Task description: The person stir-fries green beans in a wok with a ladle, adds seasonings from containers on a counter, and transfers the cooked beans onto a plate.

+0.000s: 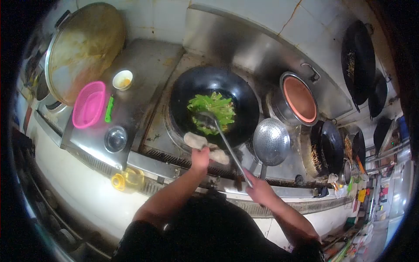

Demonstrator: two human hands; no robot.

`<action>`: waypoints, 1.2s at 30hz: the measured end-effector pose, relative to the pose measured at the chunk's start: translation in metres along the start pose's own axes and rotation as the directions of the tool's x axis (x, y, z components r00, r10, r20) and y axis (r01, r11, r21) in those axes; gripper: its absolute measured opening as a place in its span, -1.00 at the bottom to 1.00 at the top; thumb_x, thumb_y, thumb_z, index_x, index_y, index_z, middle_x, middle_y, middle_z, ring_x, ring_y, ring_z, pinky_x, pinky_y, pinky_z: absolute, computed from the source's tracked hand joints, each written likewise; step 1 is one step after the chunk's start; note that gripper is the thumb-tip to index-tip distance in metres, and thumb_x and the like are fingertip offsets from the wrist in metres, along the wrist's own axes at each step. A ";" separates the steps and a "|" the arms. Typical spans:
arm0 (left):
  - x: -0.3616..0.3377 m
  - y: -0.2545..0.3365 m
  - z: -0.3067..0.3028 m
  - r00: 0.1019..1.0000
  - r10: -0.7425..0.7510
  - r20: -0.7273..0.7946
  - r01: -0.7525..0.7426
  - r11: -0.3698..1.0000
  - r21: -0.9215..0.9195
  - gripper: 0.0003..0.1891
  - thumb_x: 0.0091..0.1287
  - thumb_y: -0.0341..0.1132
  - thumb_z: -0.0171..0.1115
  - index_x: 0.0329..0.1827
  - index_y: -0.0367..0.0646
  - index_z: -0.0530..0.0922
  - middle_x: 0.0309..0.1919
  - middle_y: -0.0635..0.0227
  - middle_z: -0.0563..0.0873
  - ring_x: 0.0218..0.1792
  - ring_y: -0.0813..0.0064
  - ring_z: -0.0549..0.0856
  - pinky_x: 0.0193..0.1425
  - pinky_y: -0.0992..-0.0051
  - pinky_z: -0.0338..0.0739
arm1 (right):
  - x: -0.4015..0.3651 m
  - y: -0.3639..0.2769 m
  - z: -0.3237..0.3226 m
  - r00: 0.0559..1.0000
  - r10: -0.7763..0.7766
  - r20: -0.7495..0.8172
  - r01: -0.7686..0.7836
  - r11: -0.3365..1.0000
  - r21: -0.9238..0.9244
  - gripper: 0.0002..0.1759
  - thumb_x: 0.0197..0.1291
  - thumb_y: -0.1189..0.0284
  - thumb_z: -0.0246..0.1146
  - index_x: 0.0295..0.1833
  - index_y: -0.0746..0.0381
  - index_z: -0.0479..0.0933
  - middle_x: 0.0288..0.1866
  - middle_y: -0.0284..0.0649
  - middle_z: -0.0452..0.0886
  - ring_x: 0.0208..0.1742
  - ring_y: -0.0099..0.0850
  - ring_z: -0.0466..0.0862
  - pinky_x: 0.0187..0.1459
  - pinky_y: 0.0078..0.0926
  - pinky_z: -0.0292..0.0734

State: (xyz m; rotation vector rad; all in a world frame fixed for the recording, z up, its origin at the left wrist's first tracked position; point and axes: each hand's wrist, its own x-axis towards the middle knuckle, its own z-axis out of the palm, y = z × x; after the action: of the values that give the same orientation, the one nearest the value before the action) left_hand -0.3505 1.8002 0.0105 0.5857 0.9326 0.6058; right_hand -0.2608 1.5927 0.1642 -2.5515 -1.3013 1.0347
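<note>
A large black wok (245, 94) sits on the stove and holds bright green cut vegetables (217, 107) mixed with small brownish bits. My left hand (200, 159) is closed on a pale folded cloth (195, 140) at the wok's near rim. The cloth hides the edge beneath it. In my right hand (262, 192) is the long metal handle of a ladle (228, 143). Its bowl rests among the vegetables, on their near left side.
Right of the wok are a perforated strainer (271, 142) and a metal pot with an orange-brown inside (300, 98). Leftward stand a pink basket (89, 105), a green-handled tool (109, 109), a white bowl (122, 80), a metal bowl (115, 139) and a yellowish jug (128, 180).
</note>
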 end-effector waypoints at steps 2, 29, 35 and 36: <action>0.007 -0.011 -0.007 0.997 0.046 0.066 -0.044 0.999 -0.025 -0.69 0.36 -0.44 0.05 0.14 -0.28 0.36 -0.12 0.16 0.64 -0.27 0.30 0.72 -0.46 0.38 0.68 | 0.028 0.003 0.016 0.996 0.027 -0.083 -0.036 0.993 -0.109 -0.11 0.18 0.39 0.15 0.60 0.06 -0.06 -0.33 0.14 0.66 -0.32 0.09 0.69 -0.17 0.05 0.60; 0.021 -0.033 -0.004 0.990 0.137 -0.025 -0.136 0.990 0.036 -0.63 0.29 -0.54 0.07 0.18 -0.30 0.38 -0.03 0.19 0.61 -0.07 0.36 0.63 -0.01 0.38 0.56 | -0.007 -0.012 -0.007 1.000 -0.010 -0.015 0.013 0.972 0.235 -0.19 0.19 0.43 0.19 0.57 0.00 0.09 -0.27 0.13 0.67 -0.35 -0.06 0.73 -0.23 -0.19 0.63; 0.002 -0.012 0.005 0.998 0.022 -0.054 -0.018 0.996 0.082 -0.65 0.30 -0.51 0.08 0.17 -0.29 0.38 -0.04 0.19 0.61 -0.10 0.36 0.65 -0.05 0.37 0.58 | 0.057 -0.046 -0.001 0.991 0.137 0.002 -0.069 0.483 0.873 -0.16 0.15 0.62 0.18 0.57 0.09 0.11 -0.53 -0.33 0.47 -0.67 -0.53 0.46 -0.63 -0.53 0.37; 0.002 -0.011 0.004 0.998 0.025 -0.054 -0.020 0.996 0.090 -0.65 0.30 -0.51 0.08 0.17 -0.29 0.38 -0.04 0.19 0.61 -0.10 0.36 0.65 -0.05 0.37 0.58 | 0.053 -0.052 -0.006 0.986 0.165 0.008 -0.079 0.428 0.900 -0.15 0.14 0.64 0.18 0.57 0.11 0.11 -0.52 -0.31 0.47 -0.67 -0.52 0.44 -0.63 -0.53 0.36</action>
State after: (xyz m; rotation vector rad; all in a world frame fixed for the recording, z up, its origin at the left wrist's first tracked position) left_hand -0.3436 1.7929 0.0038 0.6634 1.0099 0.6048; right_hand -0.2713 1.6662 0.1603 -1.7722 -0.2879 1.1775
